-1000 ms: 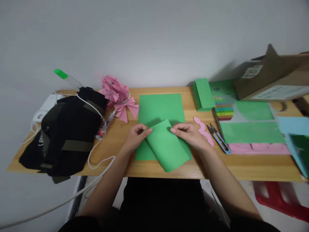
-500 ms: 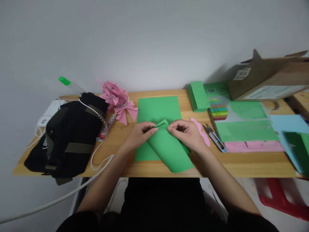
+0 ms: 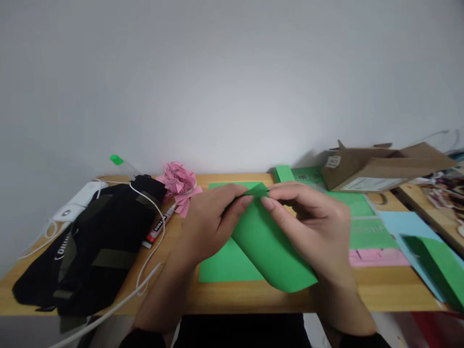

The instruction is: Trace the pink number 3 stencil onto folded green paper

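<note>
A green paper sheet [image 3: 270, 246], curled with its top corner folded over, is held up between both hands. My left hand [image 3: 213, 222] pinches the folded corner from the left, thumb on top. On the right side of the same corner, my right hand [image 3: 315, 222] pinches with thumb and index finger. The fingertips of the two hands are close together near the tip. Beneath lies another flat green sheet [image 3: 224, 263] on the wooden table [image 3: 232, 297], partly covered by the hands and the held paper.
At left are a black bag [image 3: 105, 241], a glue tube [image 3: 159, 227], a white cable [image 3: 108, 314] and crumpled pink paper [image 3: 179, 179]. At right stand an open cardboard box [image 3: 377, 169], green paper packs [image 3: 373, 234], and blue sheets [image 3: 409, 227] under dark green paper.
Both hands have raised the green sheet closer to the camera, and the fingertips have drawn nearer each other. The view has tilted up, so the table sits lower. My right hand now hides the scissors.
</note>
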The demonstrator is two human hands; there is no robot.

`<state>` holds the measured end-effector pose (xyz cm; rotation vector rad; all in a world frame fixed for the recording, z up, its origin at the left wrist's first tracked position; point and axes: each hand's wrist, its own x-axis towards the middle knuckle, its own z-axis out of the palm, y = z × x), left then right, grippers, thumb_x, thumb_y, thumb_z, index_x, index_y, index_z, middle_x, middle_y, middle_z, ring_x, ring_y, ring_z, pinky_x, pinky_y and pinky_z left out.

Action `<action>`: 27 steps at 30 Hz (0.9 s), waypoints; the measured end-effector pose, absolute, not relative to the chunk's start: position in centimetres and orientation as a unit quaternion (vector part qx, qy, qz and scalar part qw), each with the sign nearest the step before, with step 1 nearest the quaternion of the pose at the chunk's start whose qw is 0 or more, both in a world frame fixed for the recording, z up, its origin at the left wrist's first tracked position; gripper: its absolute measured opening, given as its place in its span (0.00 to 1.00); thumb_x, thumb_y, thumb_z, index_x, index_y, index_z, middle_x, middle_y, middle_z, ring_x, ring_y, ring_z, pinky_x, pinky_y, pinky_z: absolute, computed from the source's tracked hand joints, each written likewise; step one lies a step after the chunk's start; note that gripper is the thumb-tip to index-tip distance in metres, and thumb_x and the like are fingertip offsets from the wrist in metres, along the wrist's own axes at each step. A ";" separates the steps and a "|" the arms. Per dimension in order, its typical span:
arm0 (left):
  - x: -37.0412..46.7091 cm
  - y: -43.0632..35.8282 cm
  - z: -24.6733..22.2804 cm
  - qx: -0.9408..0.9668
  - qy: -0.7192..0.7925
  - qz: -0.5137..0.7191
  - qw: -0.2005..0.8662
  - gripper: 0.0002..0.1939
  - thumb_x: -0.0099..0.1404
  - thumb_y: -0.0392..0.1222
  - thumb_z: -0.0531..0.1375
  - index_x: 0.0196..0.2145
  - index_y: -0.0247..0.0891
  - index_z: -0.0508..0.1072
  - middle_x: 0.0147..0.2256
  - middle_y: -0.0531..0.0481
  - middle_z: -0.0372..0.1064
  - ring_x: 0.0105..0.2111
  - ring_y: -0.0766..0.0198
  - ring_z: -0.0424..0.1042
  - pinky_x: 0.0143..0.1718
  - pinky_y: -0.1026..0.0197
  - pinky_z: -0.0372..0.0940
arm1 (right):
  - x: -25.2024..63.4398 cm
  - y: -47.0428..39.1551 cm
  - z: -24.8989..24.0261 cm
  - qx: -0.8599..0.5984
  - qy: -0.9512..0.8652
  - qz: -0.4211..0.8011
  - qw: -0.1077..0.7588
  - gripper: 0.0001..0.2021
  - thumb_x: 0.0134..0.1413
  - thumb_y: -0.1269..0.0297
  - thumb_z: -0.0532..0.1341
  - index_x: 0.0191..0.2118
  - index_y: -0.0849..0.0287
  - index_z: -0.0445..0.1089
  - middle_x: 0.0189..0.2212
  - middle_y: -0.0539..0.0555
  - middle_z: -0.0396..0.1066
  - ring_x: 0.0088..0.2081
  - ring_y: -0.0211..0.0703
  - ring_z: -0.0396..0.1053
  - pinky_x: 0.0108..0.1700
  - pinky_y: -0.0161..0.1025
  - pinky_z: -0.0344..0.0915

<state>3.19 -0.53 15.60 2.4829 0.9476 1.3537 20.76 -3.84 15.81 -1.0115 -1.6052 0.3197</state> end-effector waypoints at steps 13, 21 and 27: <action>2.6 -1.3 16.1 0.857 0.320 0.402 0.044 0.13 0.74 0.42 0.52 0.33 0.37 0.70 0.26 0.56 0.72 0.24 0.71 0.69 0.26 0.66 0.58 | 20.8 -4.6 16.4 -0.431 -0.688 0.142 0.567 0.12 0.53 0.73 0.67 0.42 0.50 0.76 0.31 0.45 0.79 0.28 0.35 0.75 0.29 0.32 0.74; 3.0 -1.6 16.1 0.859 0.324 0.392 0.060 0.14 0.75 0.42 0.51 0.32 0.37 0.69 0.26 0.57 0.71 0.23 0.72 0.65 0.26 0.66 0.57 | 21.0 -5.1 16.5 -0.459 -0.707 0.073 0.533 0.14 0.52 0.74 0.68 0.41 0.48 0.77 0.34 0.45 0.80 0.30 0.36 0.76 0.32 0.34 0.75; 2.9 -1.8 16.0 0.854 0.337 0.391 0.065 0.16 0.75 0.42 0.51 0.29 0.37 0.69 0.23 0.57 0.67 0.22 0.72 0.63 0.25 0.65 0.56 | 20.9 -5.2 16.5 -0.463 -0.700 0.085 0.537 0.12 0.54 0.73 0.67 0.41 0.48 0.78 0.33 0.45 0.80 0.30 0.37 0.76 0.33 0.35 0.75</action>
